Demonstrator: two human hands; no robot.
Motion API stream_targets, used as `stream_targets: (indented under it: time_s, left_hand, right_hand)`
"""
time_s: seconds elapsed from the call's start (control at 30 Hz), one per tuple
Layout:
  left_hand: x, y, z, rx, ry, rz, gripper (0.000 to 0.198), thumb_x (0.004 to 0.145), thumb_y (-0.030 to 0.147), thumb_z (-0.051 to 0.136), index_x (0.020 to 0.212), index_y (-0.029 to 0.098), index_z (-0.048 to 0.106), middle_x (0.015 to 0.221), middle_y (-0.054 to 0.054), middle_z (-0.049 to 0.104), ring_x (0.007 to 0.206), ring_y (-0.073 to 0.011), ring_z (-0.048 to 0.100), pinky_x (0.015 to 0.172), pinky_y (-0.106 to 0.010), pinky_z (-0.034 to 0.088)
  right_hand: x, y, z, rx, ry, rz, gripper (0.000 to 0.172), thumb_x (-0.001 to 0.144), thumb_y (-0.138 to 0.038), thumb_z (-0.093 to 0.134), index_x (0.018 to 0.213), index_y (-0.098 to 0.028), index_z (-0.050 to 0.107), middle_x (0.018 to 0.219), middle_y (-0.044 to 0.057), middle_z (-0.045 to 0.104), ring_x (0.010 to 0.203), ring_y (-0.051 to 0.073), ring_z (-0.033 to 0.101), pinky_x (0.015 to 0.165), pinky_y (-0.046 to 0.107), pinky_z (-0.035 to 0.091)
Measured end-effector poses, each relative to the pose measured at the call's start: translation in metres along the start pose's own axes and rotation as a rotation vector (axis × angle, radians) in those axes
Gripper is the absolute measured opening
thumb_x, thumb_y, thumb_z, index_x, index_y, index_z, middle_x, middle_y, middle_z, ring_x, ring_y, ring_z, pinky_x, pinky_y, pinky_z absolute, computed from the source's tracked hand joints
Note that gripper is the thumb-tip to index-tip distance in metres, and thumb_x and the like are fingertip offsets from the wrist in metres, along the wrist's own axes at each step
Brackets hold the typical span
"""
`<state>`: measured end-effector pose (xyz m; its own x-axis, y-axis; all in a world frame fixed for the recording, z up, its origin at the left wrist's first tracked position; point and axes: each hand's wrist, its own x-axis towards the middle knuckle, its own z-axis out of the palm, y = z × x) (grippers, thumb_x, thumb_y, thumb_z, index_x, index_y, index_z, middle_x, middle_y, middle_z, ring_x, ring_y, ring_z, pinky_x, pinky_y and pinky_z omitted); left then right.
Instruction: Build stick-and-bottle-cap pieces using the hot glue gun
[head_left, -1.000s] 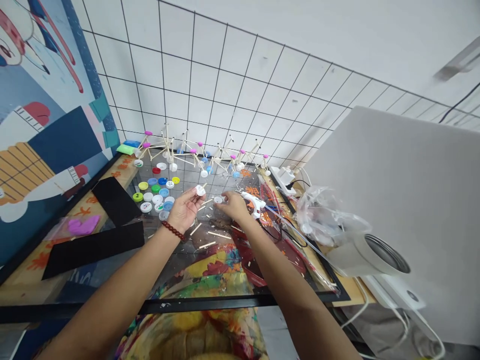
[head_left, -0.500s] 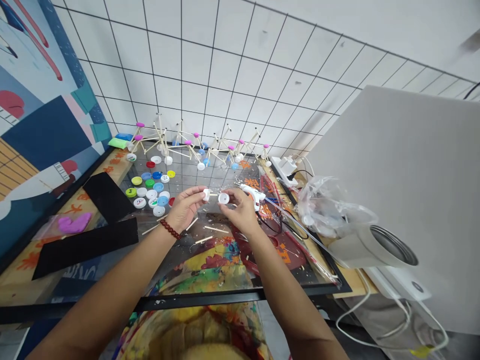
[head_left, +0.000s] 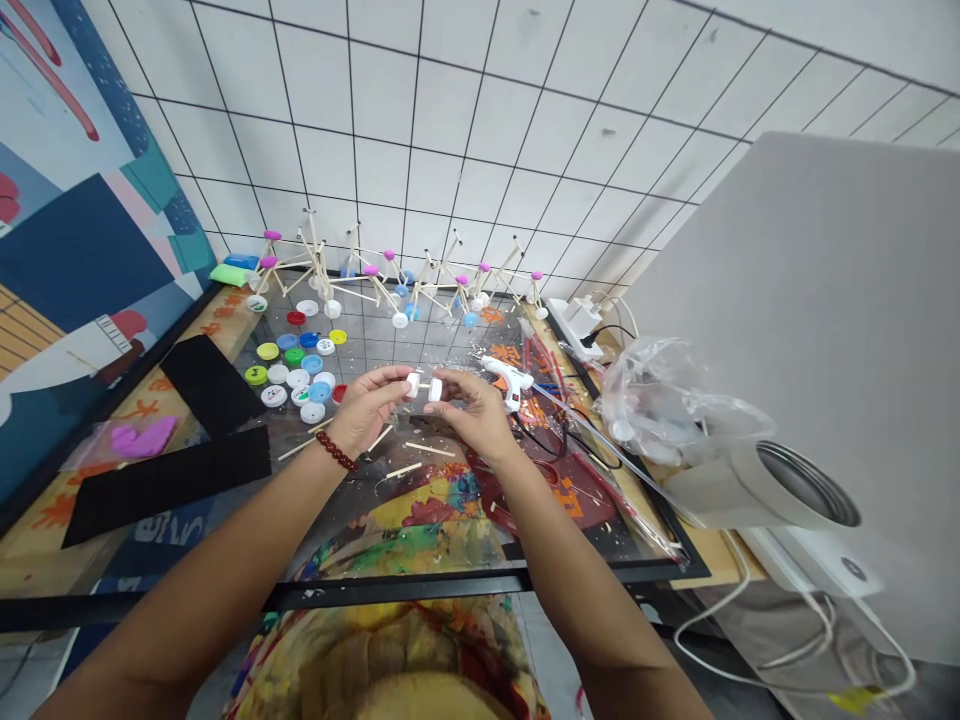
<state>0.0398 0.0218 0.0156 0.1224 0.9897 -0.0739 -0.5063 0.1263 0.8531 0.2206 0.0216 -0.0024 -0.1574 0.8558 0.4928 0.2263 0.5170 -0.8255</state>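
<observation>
Between the fingertips of my left hand [head_left: 369,408] is a white bottle cap [head_left: 412,385] with a short wooden stick reaching out of it to the right. My right hand [head_left: 474,412] pinches a second white bottle cap [head_left: 435,390], turned edge-on at the stick's other end. The two caps face each other a small gap apart, joined by the stick as far as I can see. Just right of my right hand a white hot glue gun [head_left: 508,382] lies on the glass tabletop, a clear glue stick in its back end.
Bottle caps in several colours [head_left: 295,355] lie left of my hands. Stick models with pink dots [head_left: 420,285] stand along the tiled wall. Loose sticks [head_left: 429,450], black strips [head_left: 172,485], a power strip [head_left: 576,325] and a clear plastic bag [head_left: 652,390] are around.
My right hand has turned its cap from showing its open inside to edge-on and brought it against the stick's end, closer to the left cap. The camera view has shifted slightly.
</observation>
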Motion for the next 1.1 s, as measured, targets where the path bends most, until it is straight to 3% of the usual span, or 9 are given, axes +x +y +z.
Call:
stream_targets:
  time_s: [0.3,0.53,1.1]
  left_hand:
    - [-0.0025,0.0006,0.0013,0.027,-0.005,0.009,0.033,0.051,0.023,0.088,0.081,0.015,0.076,0.078,-0.005,0.073,0.074,-0.0141,0.063,0.072,-0.028,0.048]
    - [-0.0027,-0.0013,0.0020,-0.004,-0.012,0.024,0.029,0.054,0.020,0.087,0.081,0.014,0.076,0.078,-0.005,0.072,0.074,-0.0136,0.062,0.075,-0.028,0.047]
    - [-0.0018,-0.0059,0.0016,-0.015,0.003,0.080,0.032,0.051,0.023,0.090,0.078,0.016,0.075,0.079,-0.003,0.072,0.075,-0.0136,0.063,0.078,-0.030,0.049]
  right_hand:
    - [-0.0008,-0.0039,0.0044,0.039,0.011,-0.004,0.040,0.070,-0.036,0.083,0.106,-0.024,0.073,0.092,0.003,0.069,0.077,0.016,0.064,0.076,0.032,0.055]
    - [0.0008,0.0019,0.0064,0.320,0.005,0.213,0.051,0.066,-0.042,0.083,0.112,-0.025,0.070,0.107,0.004,0.071,0.097,0.020,0.066,0.089,0.037,0.055]
    - [0.0002,-0.0050,0.0084,0.374,0.038,0.247,0.048,0.056,-0.033,0.089,0.100,-0.024,0.072,0.094,0.002,0.073,0.085,0.018,0.068,0.082,0.036,0.059]
